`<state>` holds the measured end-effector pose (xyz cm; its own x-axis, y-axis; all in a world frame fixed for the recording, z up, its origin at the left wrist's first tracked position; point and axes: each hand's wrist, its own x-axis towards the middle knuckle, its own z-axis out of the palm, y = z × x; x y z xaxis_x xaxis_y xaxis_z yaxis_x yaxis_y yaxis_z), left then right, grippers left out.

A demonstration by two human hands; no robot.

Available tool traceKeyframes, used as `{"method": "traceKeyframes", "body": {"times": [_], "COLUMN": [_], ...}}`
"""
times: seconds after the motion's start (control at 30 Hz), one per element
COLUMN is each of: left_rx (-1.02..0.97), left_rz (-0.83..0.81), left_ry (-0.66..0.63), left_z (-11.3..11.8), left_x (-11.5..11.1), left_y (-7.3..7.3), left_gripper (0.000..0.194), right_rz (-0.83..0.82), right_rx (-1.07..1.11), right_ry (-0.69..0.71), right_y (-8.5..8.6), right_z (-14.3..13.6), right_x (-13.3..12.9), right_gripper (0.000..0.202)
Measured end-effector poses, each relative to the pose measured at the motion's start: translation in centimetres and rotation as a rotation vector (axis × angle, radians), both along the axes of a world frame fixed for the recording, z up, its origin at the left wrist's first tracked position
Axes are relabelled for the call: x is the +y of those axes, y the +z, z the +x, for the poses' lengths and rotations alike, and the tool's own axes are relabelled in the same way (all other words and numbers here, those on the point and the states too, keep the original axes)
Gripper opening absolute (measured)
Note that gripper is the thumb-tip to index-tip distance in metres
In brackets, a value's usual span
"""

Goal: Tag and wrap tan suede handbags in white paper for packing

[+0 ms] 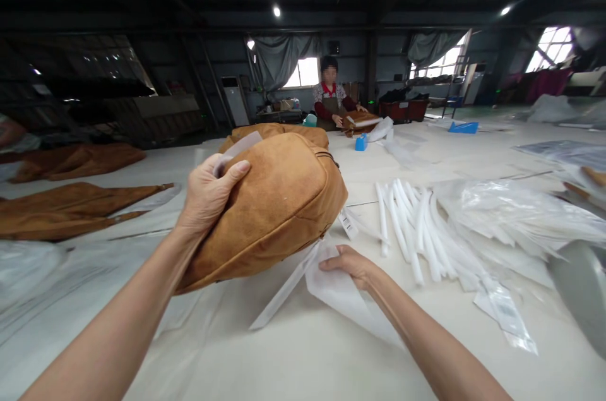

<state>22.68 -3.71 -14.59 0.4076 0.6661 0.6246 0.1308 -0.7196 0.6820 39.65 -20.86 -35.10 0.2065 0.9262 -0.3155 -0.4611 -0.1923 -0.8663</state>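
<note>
My left hand point(208, 194) grips a tan suede bag point(279, 205) by its upper left edge and holds it lifted above the white table point(303, 350). A small paper tag point(348, 223) hangs from the bag's right side. My right hand point(351, 265) rests on a white sheet of wrapping paper point(341, 297) lying flat under the bag, fingers pinching its edge.
White foam tubes point(407, 224) and clear plastic bags point(502, 211) lie to the right. Tan suede pieces point(71, 205) lie at the left. Another tan bag point(279, 131) sits behind mine. A person point(331, 101) works at the far end near a blue object point(361, 142).
</note>
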Motion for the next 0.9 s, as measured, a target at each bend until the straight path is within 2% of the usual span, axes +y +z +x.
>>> {"method": "traceKeyframes", "body": {"times": [0.13, 0.23, 0.37, 0.47, 0.53, 0.77, 0.9], "left_rx": [0.061, 0.117, 0.105, 0.033, -0.009, 0.003, 0.036], "left_rz": [0.075, 0.126, 0.127, 0.071, 0.03, 0.028, 0.104], "left_ry": [0.033, 0.017, -0.002, 0.024, 0.026, 0.049, 0.062], "left_z": [0.0, 0.6, 1.4, 1.4, 1.0, 0.4, 1.1], "left_x": [-1.3, -2.3, -2.0, -0.9, -0.2, 0.8, -0.5], "left_y": [-1.4, -1.8, -0.5, 0.7, 1.1, 1.2, 1.0], "left_gripper": [0.03, 0.028, 0.027, 0.028, 0.027, 0.026, 0.027], "right_rz": [-0.048, -0.052, -0.047, -0.089, -0.046, -0.028, -0.179], "right_rx": [0.085, 0.099, 0.082, 0.109, 0.124, 0.175, 0.133], "right_ry": [-0.077, -0.143, -0.211, -0.197, -0.214, -0.205, -0.194], "right_y": [-1.9, -2.4, -1.5, -0.8, -0.5, -0.4, -1.3], "right_z": [-2.1, -2.5, -2.9, -3.8, -4.2, -4.9, -6.6], "right_x": [-3.9, -5.5, -5.9, -6.5, -7.3, -8.8, -9.5], "right_gripper": [0.03, 0.028, 0.03, 0.035, 0.038, 0.039, 0.035]}}
